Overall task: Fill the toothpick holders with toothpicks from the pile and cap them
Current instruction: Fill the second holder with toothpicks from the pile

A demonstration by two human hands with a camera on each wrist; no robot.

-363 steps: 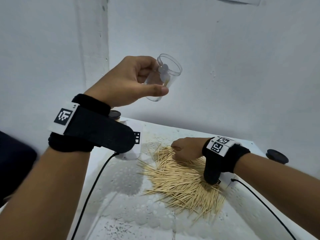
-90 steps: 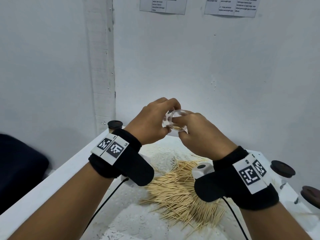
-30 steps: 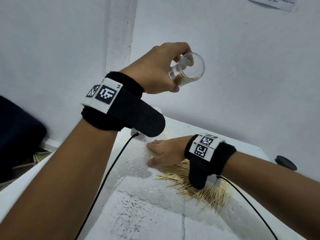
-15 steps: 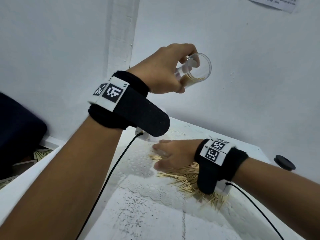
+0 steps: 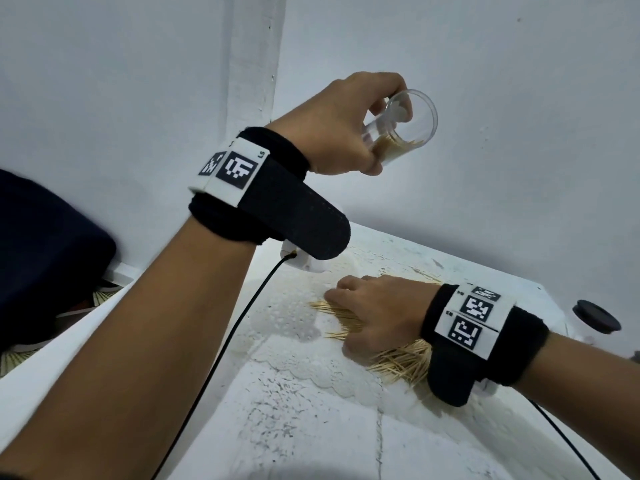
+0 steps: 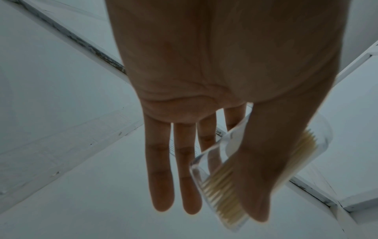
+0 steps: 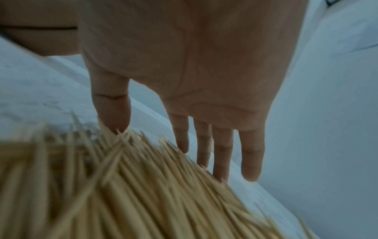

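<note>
Right hand [image 5: 377, 315] now lower, spread on blurred toothpick pile [image 7: 126, 190], fingertips hidden; left hand [image 5: 332, 129] gripping tilted holder [image 5: 403, 129].

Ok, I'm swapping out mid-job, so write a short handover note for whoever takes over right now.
Left hand: raised, pinching the clear plastic toothpick holder, tilted and uncapped, a few toothpicks inside.
Right hand: fingers straight, resting on the pile of pale wooden toothpicks on the white table, nothing picked up yet.
Black round cap lies at the table's far right.
Left: more handfuls, then cap it.
</note>
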